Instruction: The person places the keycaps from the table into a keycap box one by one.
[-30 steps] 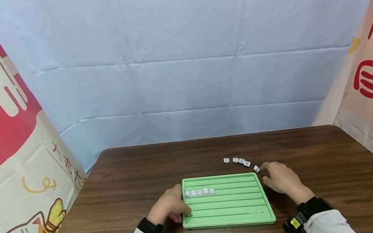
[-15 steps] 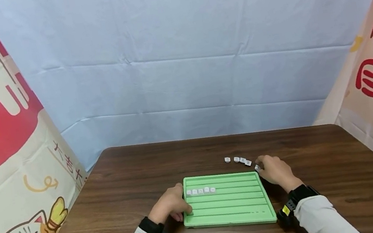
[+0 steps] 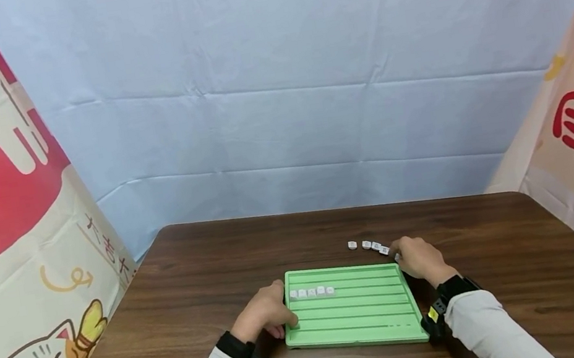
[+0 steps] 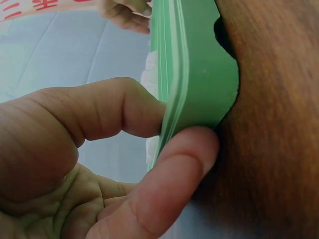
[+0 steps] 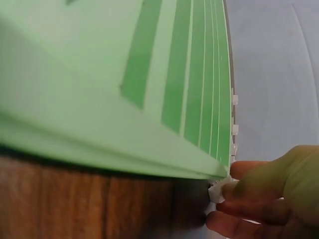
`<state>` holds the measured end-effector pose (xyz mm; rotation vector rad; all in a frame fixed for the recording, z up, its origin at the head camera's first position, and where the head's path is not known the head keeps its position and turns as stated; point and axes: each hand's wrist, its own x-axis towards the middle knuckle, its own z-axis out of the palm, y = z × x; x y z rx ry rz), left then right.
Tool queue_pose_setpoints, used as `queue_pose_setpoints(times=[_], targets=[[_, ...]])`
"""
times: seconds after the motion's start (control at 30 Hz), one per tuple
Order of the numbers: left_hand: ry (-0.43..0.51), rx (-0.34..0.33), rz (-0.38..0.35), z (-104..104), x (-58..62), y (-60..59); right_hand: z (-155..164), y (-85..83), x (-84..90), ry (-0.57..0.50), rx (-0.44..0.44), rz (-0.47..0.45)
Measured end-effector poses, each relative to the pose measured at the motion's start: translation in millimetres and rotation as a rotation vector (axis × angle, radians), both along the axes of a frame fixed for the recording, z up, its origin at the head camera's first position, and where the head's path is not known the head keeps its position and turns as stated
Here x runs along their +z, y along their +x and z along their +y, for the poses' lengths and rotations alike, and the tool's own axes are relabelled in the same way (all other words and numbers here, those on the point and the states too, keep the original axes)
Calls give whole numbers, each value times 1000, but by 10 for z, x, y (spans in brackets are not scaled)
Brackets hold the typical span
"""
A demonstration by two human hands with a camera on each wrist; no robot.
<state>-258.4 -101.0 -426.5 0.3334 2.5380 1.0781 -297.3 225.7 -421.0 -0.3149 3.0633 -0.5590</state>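
Note:
A green ridged tray [image 3: 355, 322] lies on the table, with a short row of small white cubes [image 3: 312, 293] in its far left groove. My left hand [image 3: 264, 313] grips the tray's left edge; the left wrist view has one finger on the upper rim and another against the outer side wall. Just beyond the tray's far right corner, my right hand [image 3: 418, 258] pinches a white cube [image 5: 217, 193] between thumb and fingers. That cube is mostly hidden by the hand in the head view.
Several loose white cubes [image 3: 367, 244] lie in a slanting line behind the tray, left of my right hand. The brown wooden table [image 3: 210, 260] ends at a pale blue cloth [image 3: 276, 112]. Printed cloths [image 3: 29, 295] hang at both sides.
My right hand has moved left and slightly away, from beside the cube at the tray's corner to pinching it. The left hand keeps its grip on the tray.

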Motion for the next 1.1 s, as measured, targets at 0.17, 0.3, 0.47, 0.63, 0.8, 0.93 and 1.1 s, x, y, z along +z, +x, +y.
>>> queue_pose_setpoints(times=[0.17, 0.3, 0.47, 0.63, 0.8, 0.93, 1.1], targets=[[2, 5, -7, -6, 15, 6, -9, -41, 18, 0, -8, -52], [2, 10, -4, -5, 28, 14, 4, -56, 26, -19, 15, -49], [2, 8, -5, -9, 28, 8, 32, -64, 31, 1, 22, -59], [0, 8, -8, -7, 14, 1, 61, -57, 30, 21, -7, -78], [-9, 18, -9, -3, 3, 0, 73, -42, 33, 5, -6, -80], [-7, 20, -10, 4, 8, 4, 78, -32, 52, 2, 2, -79], [-4, 26, -9, 5, 20, 2, 79, -39, 60, 0, 7, -77]])
